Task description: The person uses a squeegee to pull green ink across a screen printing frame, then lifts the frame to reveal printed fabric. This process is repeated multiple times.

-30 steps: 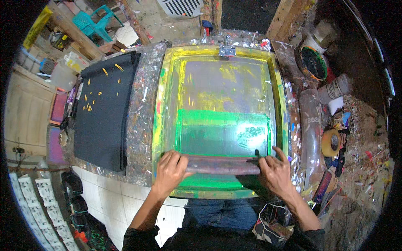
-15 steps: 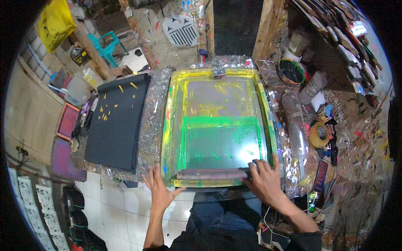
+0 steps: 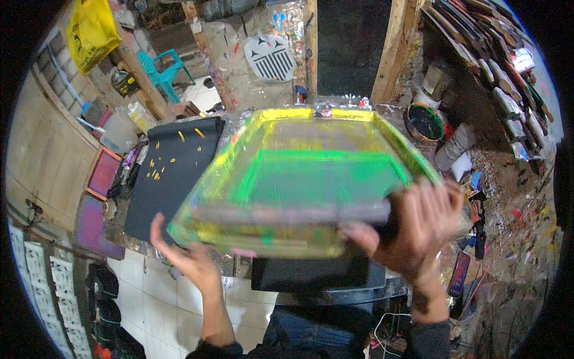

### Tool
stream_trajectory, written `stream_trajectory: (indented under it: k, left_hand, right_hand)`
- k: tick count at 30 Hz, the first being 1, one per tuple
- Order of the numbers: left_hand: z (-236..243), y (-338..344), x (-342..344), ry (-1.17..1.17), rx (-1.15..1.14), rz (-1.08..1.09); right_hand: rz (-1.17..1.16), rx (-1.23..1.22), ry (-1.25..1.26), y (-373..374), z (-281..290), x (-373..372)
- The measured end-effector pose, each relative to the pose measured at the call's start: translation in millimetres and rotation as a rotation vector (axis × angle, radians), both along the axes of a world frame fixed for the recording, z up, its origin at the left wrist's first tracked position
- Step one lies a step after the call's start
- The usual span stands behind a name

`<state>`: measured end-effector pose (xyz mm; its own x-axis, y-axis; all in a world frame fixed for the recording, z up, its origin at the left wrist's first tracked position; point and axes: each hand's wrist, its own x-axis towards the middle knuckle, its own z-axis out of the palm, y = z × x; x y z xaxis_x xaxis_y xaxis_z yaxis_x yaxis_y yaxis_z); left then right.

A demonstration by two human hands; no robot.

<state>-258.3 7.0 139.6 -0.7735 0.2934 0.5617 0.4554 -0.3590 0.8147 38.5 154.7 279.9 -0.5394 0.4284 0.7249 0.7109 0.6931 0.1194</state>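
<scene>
A screen printing frame [image 3: 412, 157], yellow-stained with a green-edged mesh, tilts up with its near edge raised towards me. At its near left corner my left hand [image 3: 192, 267] holds from outside and below, fingers partly hidden. My right hand [image 3: 418, 224], smeared by motion, grips the near right corner. A long squeegee [image 3: 293, 214] lies across the near end of the mesh; its right end meets my right hand, and whether the thumb presses on it is unclear. Black cloth [image 3: 317, 274] shows under the raised edge.
Left of the frame lies a stack of black cloth [image 3: 170, 179] with small yellow marks. A paint bucket [image 3: 426, 122] and a clear bottle [image 3: 454, 146] stand at the right. Farther off are a teal chair [image 3: 164, 72] and a slatted grey panel [image 3: 270, 58].
The frame's near edge has risen from the table towards me, with the squeegee on it. My left hand has moved left to its corner; my right hand has shifted right and up.
</scene>
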Motion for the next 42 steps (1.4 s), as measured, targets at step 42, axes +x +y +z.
stream_trajectory:
  k: [42]
  left_hand:
    - [27, -33, -342, 0.064, -0.395, 0.319]
  right_hand:
    - [-0.076, -0.043, 0.009, 171, 178, -64]
